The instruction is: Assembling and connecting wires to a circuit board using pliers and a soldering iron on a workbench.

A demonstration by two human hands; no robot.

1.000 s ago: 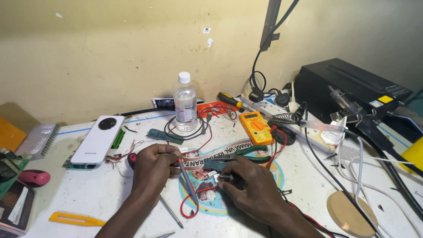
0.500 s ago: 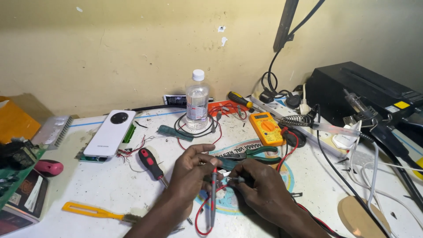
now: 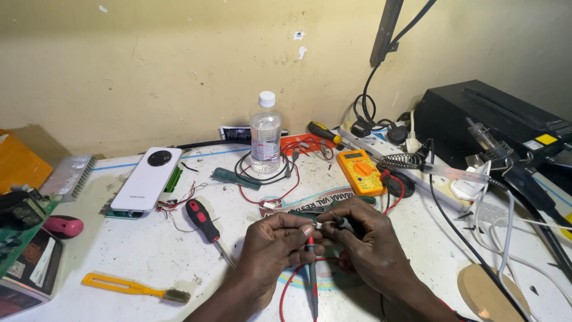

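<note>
Both hands meet at the lower middle of the white workbench [image 3: 149,256], knuckles almost touching. The left hand [image 3: 275,245] is curled nearly closed, thumb and forefinger pinching a small pale part [image 3: 317,226] at its fingertips. A red-tipped multimeter probe [image 3: 312,268] lies under its fingers and points toward 6 o'clock, with its red lead looping off toward 7 o'clock. The right hand [image 3: 370,243] is also curled tight, its fingertips gripping a black probe [image 3: 342,223] whose tip meets the pale part from 3 o'clock. What the part is, the view is too small to tell.

From the hands, a yellow digital multimeter [image 3: 360,172] lies at 1 o'clock, near but apart. A clear plastic water bottle [image 3: 265,133] with a white cap stands upright at 12 o'clock, ringed by loose black and red wires. A red-and-black screwdriver [image 3: 206,225] lies just at 9 o'clock, its tip toward the left hand. Farther out at 10 o'clock rests a white power bank [image 3: 146,179] on a green circuit board. A yellow-handled brush [image 3: 132,287] lies at 8 o'clock, well apart. At 2 o'clock a coiled soldering-iron stand [image 3: 403,161] sits in front of a black box [image 3: 482,119]. A round wooden disc [image 3: 491,292] lies at 4 o'clock.
</note>
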